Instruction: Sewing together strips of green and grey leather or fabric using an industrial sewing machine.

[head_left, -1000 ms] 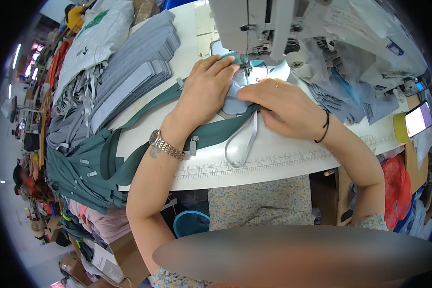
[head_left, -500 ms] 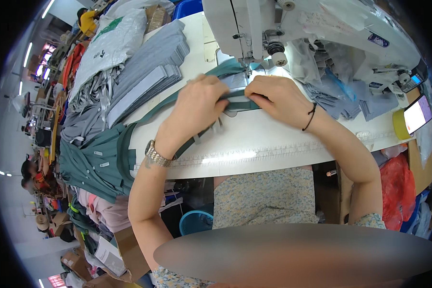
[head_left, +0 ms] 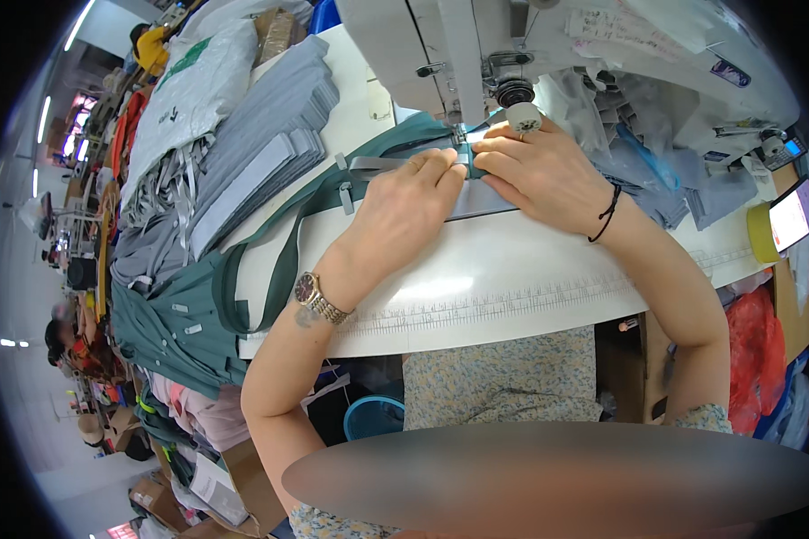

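My left hand is closed, its fingertips pressing a narrow grey strip onto the green fabric just in front of the needle. My right hand lies on the cloth at the other side of the presser foot, fingers stretched out and slightly apart. Under both hands is the end of a long green fabric band, which runs left to a green garment with small pale tabs. Another grey tab lies on the band. A light grey fabric piece shows beneath my hands.
Over the hands stands a white sewing machine. Stacks of grey cut pieces lie left, beside a white plastic bag. To the right are more grey pieces, a yellow tape roll and a phone. A ruler scale marks the front edge.
Both hands have moved to the fabric beside the presser foot. The green band, held folded between them before, now lies flatter there. My right fingers have spread out.
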Demonstrator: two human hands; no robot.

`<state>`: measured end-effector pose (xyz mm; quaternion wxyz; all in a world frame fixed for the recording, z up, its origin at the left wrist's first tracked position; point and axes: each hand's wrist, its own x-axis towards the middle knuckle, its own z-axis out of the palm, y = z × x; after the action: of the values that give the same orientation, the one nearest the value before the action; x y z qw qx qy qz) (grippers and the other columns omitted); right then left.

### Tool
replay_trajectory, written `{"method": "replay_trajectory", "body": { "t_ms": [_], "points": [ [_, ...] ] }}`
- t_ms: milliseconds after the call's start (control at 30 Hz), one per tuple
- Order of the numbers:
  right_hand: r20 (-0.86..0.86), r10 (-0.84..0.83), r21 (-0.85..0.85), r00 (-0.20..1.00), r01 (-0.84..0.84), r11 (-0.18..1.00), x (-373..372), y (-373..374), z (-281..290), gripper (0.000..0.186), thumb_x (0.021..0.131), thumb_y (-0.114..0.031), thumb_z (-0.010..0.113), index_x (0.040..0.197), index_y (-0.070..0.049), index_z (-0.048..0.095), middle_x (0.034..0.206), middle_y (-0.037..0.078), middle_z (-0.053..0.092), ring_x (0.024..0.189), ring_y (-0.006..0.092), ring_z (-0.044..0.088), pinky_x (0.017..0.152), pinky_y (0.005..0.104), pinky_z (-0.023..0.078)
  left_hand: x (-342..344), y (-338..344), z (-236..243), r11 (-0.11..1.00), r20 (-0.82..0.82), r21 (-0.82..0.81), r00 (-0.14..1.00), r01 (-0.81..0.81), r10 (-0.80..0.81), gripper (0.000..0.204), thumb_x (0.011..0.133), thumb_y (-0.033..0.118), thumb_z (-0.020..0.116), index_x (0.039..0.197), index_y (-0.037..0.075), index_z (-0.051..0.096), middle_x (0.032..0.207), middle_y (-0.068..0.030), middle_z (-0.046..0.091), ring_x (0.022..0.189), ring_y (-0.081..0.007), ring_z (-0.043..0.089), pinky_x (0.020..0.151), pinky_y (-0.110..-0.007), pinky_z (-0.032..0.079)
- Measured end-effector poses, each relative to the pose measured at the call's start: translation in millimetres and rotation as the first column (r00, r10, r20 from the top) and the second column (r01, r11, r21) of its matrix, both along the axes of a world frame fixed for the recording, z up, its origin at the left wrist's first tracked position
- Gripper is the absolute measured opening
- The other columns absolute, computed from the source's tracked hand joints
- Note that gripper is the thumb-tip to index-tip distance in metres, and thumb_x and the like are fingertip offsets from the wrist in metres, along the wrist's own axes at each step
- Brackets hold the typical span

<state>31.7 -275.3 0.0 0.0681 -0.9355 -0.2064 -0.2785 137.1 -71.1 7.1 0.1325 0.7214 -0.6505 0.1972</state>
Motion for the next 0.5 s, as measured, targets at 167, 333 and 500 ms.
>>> {"method": "replay_trajectory", "body": {
  "t_ms": [167,333,500],
  "points": [
    [0.062,-0.003,0.047,0.998,0.0,0.999,4.9,1.6,-4.7,0.009,0.086,-0.013,0.067,0.092,-0.007,0.067,0.1,0.002,0.068,0.099,0.0193,0.065,0.1,0.0413,0.043,0.0,2.1,-7.2,0.999,-0.035,-0.037,0.999,-0.04,0.039,0.023,0.084,0.004,0.069,0.107,0.004,0.067,0.114,-0.009,0.069,0.099,-0.0246,0.071,0.077,-0.033,0.059],
    [-0.094,-0.053,0.036,0.994,0.057,0.998,2.7,-1.6,0.2,0.011,0.09,-0.016,0.067,0.097,-0.009,0.069,0.114,0.002,0.07,0.095,0.0217,0.068,0.085,0.0379,0.049,2.8,1.3,-7.1,0.996,-0.075,-0.077,0.996,-0.043,0.037,0.024,0.085,0.003,0.069,0.109,0.004,0.067,0.114,-0.0094,0.068,0.102,-0.0251,0.07,0.077,-0.033,0.059],
    [-0.14,-0.066,0.071,0.988,0.076,0.995,4.6,-1.2,2.3,0.016,0.092,-0.018,0.068,0.105,-0.01,0.072,0.122,0.001,0.069,0.093,0.0218,0.07,0.07,0.0331,0.056,3.5,3.2,-9.1,0.995,-0.086,-0.085,0.995,-0.056,0.049,0.023,0.086,0.004,0.069,0.109,0.003,0.067,0.116,-0.0098,0.068,0.104,-0.0263,0.069,0.08,-0.034,0.059]
  ]
}}
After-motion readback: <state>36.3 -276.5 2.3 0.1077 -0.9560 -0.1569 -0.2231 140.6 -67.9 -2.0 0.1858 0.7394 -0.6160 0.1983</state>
